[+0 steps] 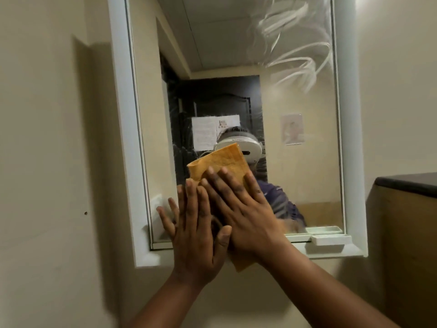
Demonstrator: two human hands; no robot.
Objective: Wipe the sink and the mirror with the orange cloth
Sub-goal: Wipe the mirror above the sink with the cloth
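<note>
The white-framed mirror [307, 143] hangs on the beige wall ahead, with curved wet streaks across its upper right glass. An orange cloth [222, 159] lies flat against the lower middle of the glass. My right hand [246, 209] presses on the cloth with fingers spread. My left hand [196, 226] lies flat beside it, fingers spread, its fingertips touching the cloth's lower left edge. A corner of the cloth sticks out below my right palm. The sink is out of view.
A small white soap dish [331, 239] sits on the mirror's bottom ledge at the right. A cabinet with a dark top [406, 185] juts out at the right edge. Beige wall [47, 162] fills the left side.
</note>
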